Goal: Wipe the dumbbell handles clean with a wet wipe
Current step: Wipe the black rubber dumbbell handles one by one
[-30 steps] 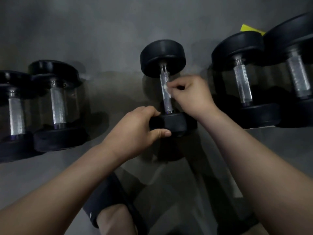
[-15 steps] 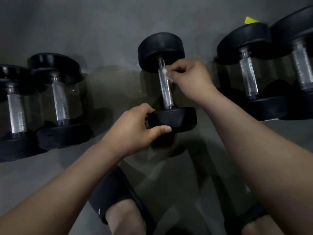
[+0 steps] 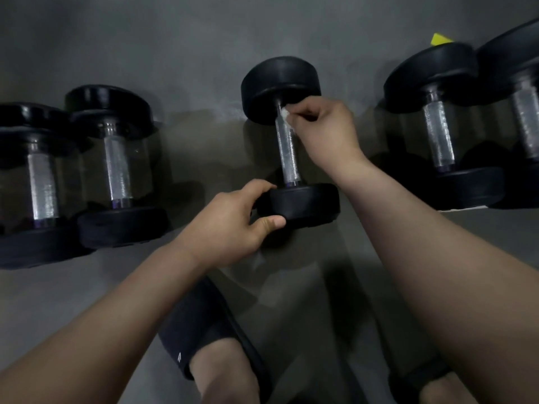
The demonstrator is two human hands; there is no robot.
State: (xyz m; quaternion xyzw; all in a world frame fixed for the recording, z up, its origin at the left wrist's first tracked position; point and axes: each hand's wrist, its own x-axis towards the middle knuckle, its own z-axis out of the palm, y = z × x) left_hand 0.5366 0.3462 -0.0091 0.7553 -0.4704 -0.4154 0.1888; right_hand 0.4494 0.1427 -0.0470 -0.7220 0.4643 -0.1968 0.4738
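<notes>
**Wipe at the far end of the handle, left hand bracing**

I have the middle dumbbell (image 3: 289, 161) lying on the floor (image 3: 204, 158), its handle (image 3: 287, 141) running from 12 to 6 o'clock. The left hand (image 3: 230, 225) grips the near head (image 3: 309, 204) from its 9 o'clock side, fingers over the top and thumb on the front edge. I judge that grip is there to stop the round heads rolling while the other hand rubs, and to let me turn the bar so the underside comes up.

The right hand (image 3: 323, 126) comes in from 3 o'clock, fingers curled and pinching the small white wipe (image 3: 284, 114) against the handle's 12 o'clock end, just under the far head (image 3: 280, 80). A bunched wipe held in the fingertips puts pressure into the knurling, I think. The rest of the handle below it is bare and shiny. I cannot tell whether that is wet or plain metal.

Around it: two dumbbells (image 3: 116, 167) at 9 o'clock, well apart from mine, and two bigger ones (image 3: 437, 135) at 3 o'clock, near the right wrist. Something yellow (image 3: 440, 39) peeks out at 1 o'clock. A black slipper (image 3: 201, 325) sits at 6 o'clock.

Nothing blocks the handle. The tight spots are the two head faces, where the fingers run out of room.
</notes>
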